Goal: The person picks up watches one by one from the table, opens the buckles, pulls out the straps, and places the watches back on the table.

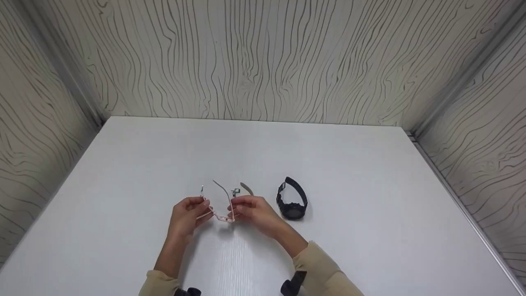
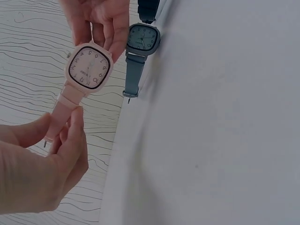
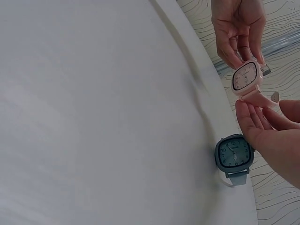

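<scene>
A pink square-faced watch [image 1: 225, 219] is held off the white table between both hands. My left hand [image 1: 187, 216] pinches one strap, my right hand [image 1: 257, 211] the other. In the left wrist view the pink dial [image 2: 89, 67] faces the camera, with the left hand [image 2: 44, 168] low and the right hand [image 2: 103, 21] above. A teal watch [image 3: 234, 152] of like shape lies just behind the right hand, which hides most of it in the head view; one strap [image 1: 246, 188] shows past the fingers.
A black round watch [image 1: 294, 211] with its strap looped up sits on the white table [image 1: 370, 197], right of my right hand. Wood-grain panels [image 1: 246, 61] stand behind the table and on both sides. Beige sleeves [image 1: 324, 271] and dark wrist mounts [image 1: 294, 283] show at the front.
</scene>
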{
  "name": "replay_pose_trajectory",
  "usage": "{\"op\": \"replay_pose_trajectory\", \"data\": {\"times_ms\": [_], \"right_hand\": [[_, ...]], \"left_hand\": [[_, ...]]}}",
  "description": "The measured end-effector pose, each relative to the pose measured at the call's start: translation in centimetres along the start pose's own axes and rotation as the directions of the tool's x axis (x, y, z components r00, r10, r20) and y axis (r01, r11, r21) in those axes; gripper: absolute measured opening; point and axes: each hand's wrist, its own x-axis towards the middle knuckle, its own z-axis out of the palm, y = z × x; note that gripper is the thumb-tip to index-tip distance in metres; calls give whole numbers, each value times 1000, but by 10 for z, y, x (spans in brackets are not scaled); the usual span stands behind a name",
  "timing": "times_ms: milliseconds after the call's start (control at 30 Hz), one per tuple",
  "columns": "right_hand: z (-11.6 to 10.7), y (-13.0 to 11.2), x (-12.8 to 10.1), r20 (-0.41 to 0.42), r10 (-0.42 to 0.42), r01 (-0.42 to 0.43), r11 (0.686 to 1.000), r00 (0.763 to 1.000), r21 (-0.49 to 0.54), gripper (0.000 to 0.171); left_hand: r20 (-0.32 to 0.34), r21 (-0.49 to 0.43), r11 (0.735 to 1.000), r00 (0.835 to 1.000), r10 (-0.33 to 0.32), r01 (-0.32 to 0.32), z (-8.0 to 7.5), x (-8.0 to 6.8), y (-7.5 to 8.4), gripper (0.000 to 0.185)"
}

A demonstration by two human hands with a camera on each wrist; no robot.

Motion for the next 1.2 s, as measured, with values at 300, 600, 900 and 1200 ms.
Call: {"op": "replay_pose_trajectory", "data": {"times_ms": [300,600,900,1200], "right_hand": [[12,6,-1,77,62,-61,998,995,-17,42],[19,15,0,115,43,-36,997,992,-67,52],[20,20,-1,159,49,-35,995,986,-89,55],[18,18,-2,151,54,-33,990,987,-139,54]], "left_hand": [[-34,31,998,998,-60,61,-14,5,-6,28],[-45,126,989,997,-68,74,-24,7,-9,30],[-42,180,979,995,-90,96,-28,9,-10,30],[-19,268,960,996,-83,86,-32,10,-9,31]]}}
